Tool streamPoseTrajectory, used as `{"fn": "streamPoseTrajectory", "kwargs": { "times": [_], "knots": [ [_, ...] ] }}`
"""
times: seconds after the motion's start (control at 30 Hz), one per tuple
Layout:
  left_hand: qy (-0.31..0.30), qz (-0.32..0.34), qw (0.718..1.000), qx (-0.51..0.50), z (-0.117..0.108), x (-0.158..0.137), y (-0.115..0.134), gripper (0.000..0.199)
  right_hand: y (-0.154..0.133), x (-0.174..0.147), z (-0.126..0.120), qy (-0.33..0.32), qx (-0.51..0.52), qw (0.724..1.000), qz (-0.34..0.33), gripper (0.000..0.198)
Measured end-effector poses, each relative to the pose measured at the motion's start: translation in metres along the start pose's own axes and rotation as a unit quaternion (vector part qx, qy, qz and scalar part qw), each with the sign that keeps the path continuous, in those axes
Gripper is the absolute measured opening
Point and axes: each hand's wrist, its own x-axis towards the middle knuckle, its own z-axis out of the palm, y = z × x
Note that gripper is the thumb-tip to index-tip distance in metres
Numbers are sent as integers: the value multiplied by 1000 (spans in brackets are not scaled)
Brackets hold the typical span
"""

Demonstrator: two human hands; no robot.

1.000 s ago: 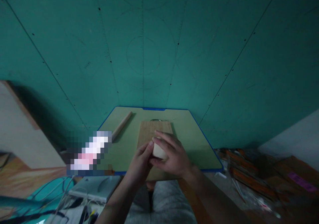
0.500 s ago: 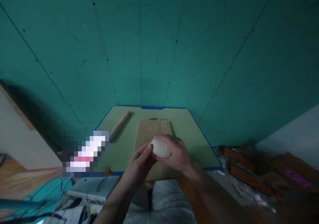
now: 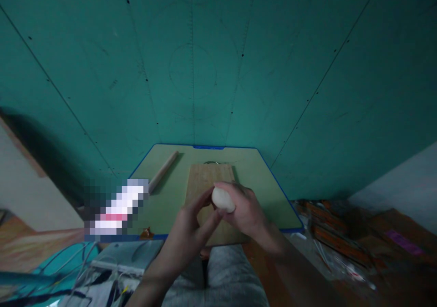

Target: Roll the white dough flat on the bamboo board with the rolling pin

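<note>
A smooth, pale ball of dough (image 3: 223,199) is held in the air over a wooden cutting board (image 3: 209,175). My right hand (image 3: 246,209) wraps round its right side, with the thumb across the top. From the left, my left hand (image 3: 193,220) curves against the ball, fingers at its far side and thumb at its near lower edge. The dough looks shorter and rounder than a flat piece, and part of it is hidden in the right palm. On the table's left side lies a wooden rolling pin (image 3: 164,170), apart from both hands.
The pale green table (image 3: 257,170) has a blue rim and stands against a green wall (image 3: 211,70). A blurred-out object (image 3: 118,209) covers its left edge. Cables and a grey case (image 3: 128,257) sit below left; cardboard and wrapped items (image 3: 336,229) lie on the right.
My left hand has shifted its hold, its thumb moving from the ball's left face down to the near edge. The dough has turned and moved slightly right; less of it shows.
</note>
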Motion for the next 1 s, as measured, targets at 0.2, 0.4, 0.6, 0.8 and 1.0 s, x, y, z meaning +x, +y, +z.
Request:
{"fn": "streamPoseTrajectory", "kwargs": {
  "times": [0.2,0.4,0.6,0.8,1.0],
  "knots": [
    [-13,26,999,39,8,-1,-1,37,-1,-3,-1,-37,-15,999,0,32],
    [-35,30,998,48,10,-4,5,37,-2,-3,-4,-25,-32,999,-24,28],
    [-15,3,1000,-4,14,-2,10,34,-1,-4,4,19,-77,995,-51,22],
    [-70,-36,990,-116,5,3,10,36,-1,-6,4,-11,-86,995,-42,26],
    [-34,-57,987,-144,2,7,7,35,-4,-4,4,-45,-77,996,-2,19]
  ]
}}
